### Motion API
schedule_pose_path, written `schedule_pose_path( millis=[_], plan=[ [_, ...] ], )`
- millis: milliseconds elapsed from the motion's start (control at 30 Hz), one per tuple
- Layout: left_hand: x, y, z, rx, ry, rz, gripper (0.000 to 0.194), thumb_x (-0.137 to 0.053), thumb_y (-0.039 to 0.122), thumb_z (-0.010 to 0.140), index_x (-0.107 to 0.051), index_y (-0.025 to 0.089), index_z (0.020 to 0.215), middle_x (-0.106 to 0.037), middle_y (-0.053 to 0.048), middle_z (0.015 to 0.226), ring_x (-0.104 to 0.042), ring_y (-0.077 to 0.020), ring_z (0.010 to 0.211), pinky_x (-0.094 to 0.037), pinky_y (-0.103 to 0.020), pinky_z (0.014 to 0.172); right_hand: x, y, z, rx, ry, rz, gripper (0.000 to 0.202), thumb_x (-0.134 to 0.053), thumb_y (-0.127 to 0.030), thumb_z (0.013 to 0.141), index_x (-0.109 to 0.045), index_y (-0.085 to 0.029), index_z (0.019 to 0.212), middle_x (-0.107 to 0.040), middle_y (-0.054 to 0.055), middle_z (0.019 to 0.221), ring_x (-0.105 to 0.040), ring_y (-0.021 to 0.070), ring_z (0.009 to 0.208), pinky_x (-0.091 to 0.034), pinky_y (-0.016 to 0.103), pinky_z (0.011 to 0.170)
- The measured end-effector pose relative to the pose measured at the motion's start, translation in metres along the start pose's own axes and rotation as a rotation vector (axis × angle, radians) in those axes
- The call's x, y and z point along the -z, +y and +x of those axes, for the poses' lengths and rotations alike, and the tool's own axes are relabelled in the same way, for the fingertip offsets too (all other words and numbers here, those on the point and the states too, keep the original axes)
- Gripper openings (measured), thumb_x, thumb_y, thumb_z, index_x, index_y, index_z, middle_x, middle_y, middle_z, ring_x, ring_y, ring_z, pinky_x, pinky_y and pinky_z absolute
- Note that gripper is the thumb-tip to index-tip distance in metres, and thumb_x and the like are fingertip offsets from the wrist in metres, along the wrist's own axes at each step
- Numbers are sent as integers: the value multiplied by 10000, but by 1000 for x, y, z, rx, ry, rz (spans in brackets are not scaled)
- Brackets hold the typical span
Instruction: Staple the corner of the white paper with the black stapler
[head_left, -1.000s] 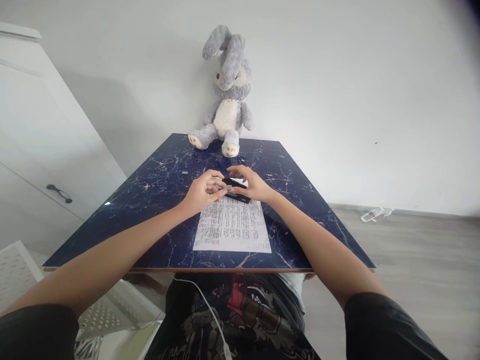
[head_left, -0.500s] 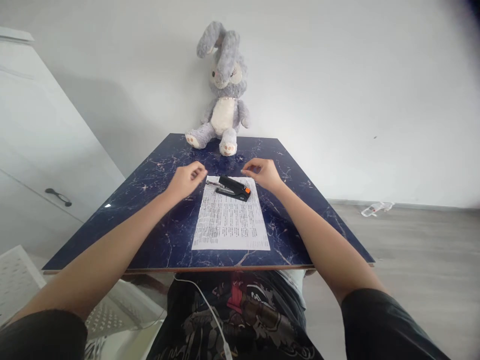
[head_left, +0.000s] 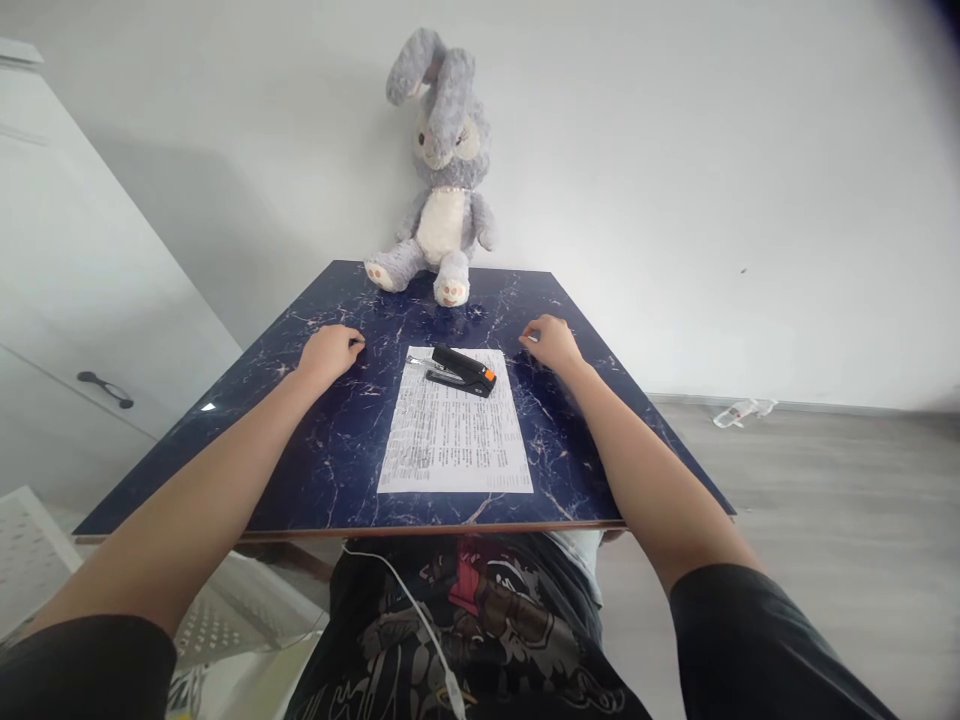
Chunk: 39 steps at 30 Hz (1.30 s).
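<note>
A black stapler (head_left: 463, 372) with an orange patch lies on the upper part of a printed sheet of paper (head_left: 454, 450). Its top arm is raised, and a metal strip sticks out at its left end. On the dark blue table, my left hand (head_left: 330, 355) is loosely curled closed to the left of the paper, touching neither paper nor stapler. My right hand (head_left: 553, 342) sits to the right of the stapler, also apart from it, with its fingers bent in and closed. I see nothing held in either hand.
A grey plush rabbit (head_left: 444, 190) sits at the back of the marble-patterned table (head_left: 337, 460), against the wall. A white cabinet (head_left: 82, 250) stands at the left. A clear plastic bottle (head_left: 742, 412) lies on the floor at right. A white cable (head_left: 412, 605) hangs before my shirt.
Both hands have moved apart, away from the stapler: the left to the left, the right to the right. The stapler and paper keep their places on the table; the view has shifted slightly.
</note>
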<state>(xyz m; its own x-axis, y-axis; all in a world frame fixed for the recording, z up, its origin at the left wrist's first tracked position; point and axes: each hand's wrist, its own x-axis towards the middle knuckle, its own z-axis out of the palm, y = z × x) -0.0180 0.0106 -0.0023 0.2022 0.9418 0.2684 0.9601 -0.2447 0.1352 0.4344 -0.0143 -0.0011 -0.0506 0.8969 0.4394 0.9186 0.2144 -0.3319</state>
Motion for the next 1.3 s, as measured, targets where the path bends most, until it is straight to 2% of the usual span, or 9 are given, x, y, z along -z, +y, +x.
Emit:
schedule_pose_path(
  millis=[133, 233, 300, 400, 567, 700, 933, 1100, 1300],
  plan=[
    [2, 8, -3, -4, 102, -157, 180, -639, 296, 870, -789, 216, 927, -796, -102, 920, -744, -317, 895, -581, -430, 877, 5, -40, -6, 247, -30, 376, 285, -636, -430, 953, -757, -173, 973, -733, 100, 1034, -660, 237, 908, -515, 365, 833],
    [5, 30, -11, -132, 149, -407, 202, -611, 337, 922, -764, 214, 971, -795, -91, 911, -748, -276, 854, -579, -398, 868, 4, -73, -15, 439, -234, 497, 427, -684, -546, 924, -712, -188, 1155, -712, 103, 1160, -652, 233, 949, -495, 335, 767],
    [8, 49, -20, -243, 147, -575, 242, -583, 378, 967, -740, 217, 1055, -796, -81, 977, -747, -251, 908, -573, -367, 882, 0, -90, -21, 516, -361, 412, 400, -745, -520, 879, -705, -174, 1076, -715, 82, 1023, -625, 206, 825, -447, 313, 697],
    [13, 76, -34, -357, 106, -648, 257, -557, 391, 1002, -716, 215, 1098, -781, -72, 991, -731, -233, 920, -558, -353, 875, -8, -103, -28, 534, -411, 333, 256, -695, -419, 919, -652, -168, 888, -640, 15, 758, -523, 147, 632, -347, 292, 609],
    [13, 97, -42, -483, 61, -495, 227, -563, 332, 991, -715, 212, 1109, -726, -82, 990, -680, -250, 932, -527, -394, 880, -11, -104, -31, 600, -389, 380, 262, -670, -414, 932, -604, -172, 856, -608, 2, 755, -499, 135, 633, -313, 286, 614],
    [10, 95, -40, -535, 22, -460, 140, -643, 293, 939, -716, 210, 1025, -736, -71, 970, -675, -256, 941, -515, -389, 875, -9, -102, -31, 606, -407, 382, 253, -661, -413, 927, -596, -174, 877, -610, 6, 776, -504, 141, 652, -316, 283, 626],
    [13, 94, -42, -475, 95, -514, 122, -586, 297, 991, -671, 222, 1037, -711, -43, 921, -666, -205, 812, -505, -334, 776, -8, -104, -32, 596, -408, 443, 289, -648, -455, 929, -567, -183, 874, -596, 12, 797, -507, 160, 687, -330, 290, 647],
    [17, 93, -41, -521, 168, -513, 223, -541, 322, 1024, -733, 234, 1097, -736, -71, 987, -644, -243, 933, -509, -391, 873, -4, -107, -32, 504, -363, 537, 304, -653, -474, 917, -547, -193, 866, -563, 0, 791, -502, 168, 706, -349, 291, 666],
    [15, 92, -41, -614, 149, -565, 272, -573, 410, 1016, -803, 265, 1009, -734, -73, 991, -630, -245, 928, -522, -442, 914, -3, -106, -31, 552, -368, 498, 281, -663, -442, 918, -548, -193, 860, -580, 4, 797, -500, 166, 700, -345, 295, 667]
  ],
)
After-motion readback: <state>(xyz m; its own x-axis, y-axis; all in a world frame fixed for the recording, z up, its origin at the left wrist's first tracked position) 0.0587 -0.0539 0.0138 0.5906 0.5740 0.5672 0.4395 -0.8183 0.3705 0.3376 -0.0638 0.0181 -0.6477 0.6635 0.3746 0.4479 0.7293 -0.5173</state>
